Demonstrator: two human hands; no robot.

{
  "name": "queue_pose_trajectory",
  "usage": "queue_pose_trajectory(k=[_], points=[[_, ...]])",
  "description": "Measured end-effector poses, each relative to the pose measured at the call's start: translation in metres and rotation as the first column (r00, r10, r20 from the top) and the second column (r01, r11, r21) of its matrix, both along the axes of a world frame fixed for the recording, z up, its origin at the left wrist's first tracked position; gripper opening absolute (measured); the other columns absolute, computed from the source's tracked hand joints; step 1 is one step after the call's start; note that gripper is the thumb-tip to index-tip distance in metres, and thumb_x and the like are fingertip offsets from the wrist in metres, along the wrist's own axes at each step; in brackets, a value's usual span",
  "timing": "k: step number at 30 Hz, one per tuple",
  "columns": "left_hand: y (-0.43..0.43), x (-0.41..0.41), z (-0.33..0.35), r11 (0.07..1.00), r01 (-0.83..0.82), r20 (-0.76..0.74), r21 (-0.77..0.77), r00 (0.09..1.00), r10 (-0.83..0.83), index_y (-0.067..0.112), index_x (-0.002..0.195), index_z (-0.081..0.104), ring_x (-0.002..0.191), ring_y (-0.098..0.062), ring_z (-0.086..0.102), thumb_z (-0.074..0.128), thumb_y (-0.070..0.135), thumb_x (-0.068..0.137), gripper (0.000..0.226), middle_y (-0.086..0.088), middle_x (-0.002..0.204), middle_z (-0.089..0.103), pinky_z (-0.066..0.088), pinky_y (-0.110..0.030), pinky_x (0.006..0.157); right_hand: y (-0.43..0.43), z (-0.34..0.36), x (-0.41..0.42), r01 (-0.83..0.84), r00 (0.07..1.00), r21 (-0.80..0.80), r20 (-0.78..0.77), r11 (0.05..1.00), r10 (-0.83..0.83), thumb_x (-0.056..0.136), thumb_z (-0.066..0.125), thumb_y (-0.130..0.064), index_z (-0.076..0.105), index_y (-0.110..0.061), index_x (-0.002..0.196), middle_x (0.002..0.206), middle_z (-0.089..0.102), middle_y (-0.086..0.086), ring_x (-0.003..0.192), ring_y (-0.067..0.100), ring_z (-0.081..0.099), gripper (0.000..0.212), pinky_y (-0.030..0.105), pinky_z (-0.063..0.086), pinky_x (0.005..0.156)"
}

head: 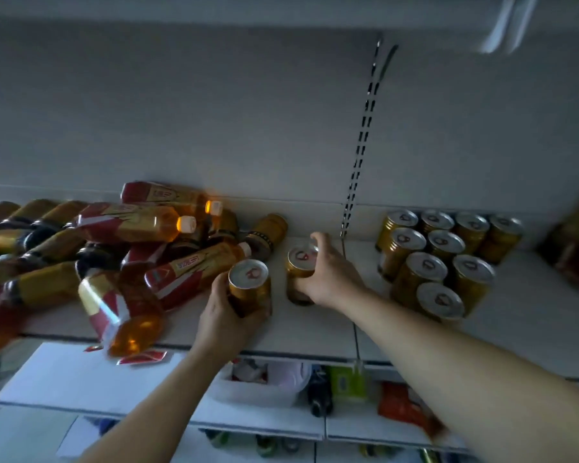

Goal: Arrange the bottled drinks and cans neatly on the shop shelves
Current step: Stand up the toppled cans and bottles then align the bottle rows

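Gripping can (249, 279), L hand (222, 317), R hand (331, 275) half-covering second can (300, 259), bottles (127, 225) blurred

A pale grey back panel (214, 111) rises behind the white shelf (315, 329); a slotted metal upright (361, 145) runs up it; an upper shelf (281, 8) hangs overhead; light is dim; lower shelves (64, 372) hold blurred goods, perhaps packets.

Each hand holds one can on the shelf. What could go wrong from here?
1. The front bottle overhangs the shelf edge beside the left hand; a nudge might drop it.
2. The loose pile of lying bottles could roll.
3. The right hand, setting its can down, might topple the upright cans.
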State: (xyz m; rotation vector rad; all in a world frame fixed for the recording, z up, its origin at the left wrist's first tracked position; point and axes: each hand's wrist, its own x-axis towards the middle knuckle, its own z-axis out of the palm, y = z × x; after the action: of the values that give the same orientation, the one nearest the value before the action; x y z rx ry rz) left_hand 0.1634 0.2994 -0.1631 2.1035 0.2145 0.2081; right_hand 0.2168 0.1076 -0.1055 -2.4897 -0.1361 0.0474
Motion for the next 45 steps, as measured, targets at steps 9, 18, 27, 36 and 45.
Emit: queue_pose_trajectory(k=[9, 18, 27, 36, 45], points=[[-0.034, -0.031, 0.041, 0.844, 0.261, 0.127, -0.469, 0.965, -0.228, 0.048, 0.113, 0.045, 0.087, -0.001, 0.065, 0.078, 0.037, 0.055, 0.068, 0.013, 0.096, 0.067, 0.050, -0.016, 0.066, -0.056, 0.024, -0.110, 0.198, 0.855, 0.689, 0.226, 0.697, -0.466, 0.053, 0.079, -0.054, 0.034, -0.046, 0.130, 0.129, 0.052, -0.009, 0.108, 0.000, 0.056, 0.089, 0.016, 0.047, 0.086], [-0.174, -0.052, 0.106, 0.703, 0.632, 0.303, -0.327, 0.775, -0.555, 0.041, 0.103, 0.040, 0.078, 0.002, 0.065, 0.081, 0.016, 0.048, 0.073, 0.008, 0.097, 0.060, 0.049, -0.014, 0.060, -0.189, 0.024, -0.142, 0.341, 0.701, 0.654, 0.301, 0.675, -0.647, 0.063, 0.074, -0.052, 0.051, -0.063, 0.095, 0.096, 0.061, -0.036, 0.088, -0.016, 0.057, 0.041, -0.001, 0.039, 0.067], [-0.295, -0.031, 0.075, 0.820, 0.446, 0.120, 0.358, 0.849, -0.514, 0.051, 0.126, 0.026, 0.109, -0.015, 0.049, 0.072, 0.060, 0.044, 0.094, 0.018, 0.116, 0.043, 0.043, -0.031, 0.087, -0.314, -0.020, -0.113, 0.352, 0.869, 0.467, 0.159, 0.811, -0.469, 0.071, 0.081, -0.031, 0.048, -0.041, 0.099, 0.101, 0.061, -0.013, 0.090, 0.002, 0.059, 0.044, 0.024, 0.046, 0.072], [-0.305, -0.013, 0.050, 0.418, 0.221, -0.072, 0.881, 0.936, -0.344, 0.033, 0.146, 0.008, 0.143, -0.021, -0.009, 0.052, 0.080, 0.063, 0.105, 0.004, 0.157, 0.004, -0.006, -0.065, 0.106, -0.335, -0.035, -0.067, 0.131, 0.986, 0.467, 0.029, 0.874, -0.163, 0.075, 0.078, -0.035, 0.039, -0.044, 0.116, 0.101, 0.056, -0.027, 0.090, -0.010, 0.052, 0.057, 0.014, 0.039, 0.072], [-0.300, 0.002, 0.059, 0.342, 0.412, -0.292, 0.845, 0.890, -0.352, 0.048, 0.142, -0.017, 0.144, -0.030, -0.013, 0.046, 0.082, 0.068, 0.103, 0.004, 0.158, -0.012, 0.017, -0.064, 0.107, -0.329, -0.030, 0.010, 0.049, 0.999, 0.405, -0.034, 0.913, -0.038, 0.077, 0.078, -0.025, 0.036, -0.022, 0.133, 0.129, 0.056, 0.001, 0.119, 0.022, 0.053, 0.069, 0.037, 0.041, 0.097]])
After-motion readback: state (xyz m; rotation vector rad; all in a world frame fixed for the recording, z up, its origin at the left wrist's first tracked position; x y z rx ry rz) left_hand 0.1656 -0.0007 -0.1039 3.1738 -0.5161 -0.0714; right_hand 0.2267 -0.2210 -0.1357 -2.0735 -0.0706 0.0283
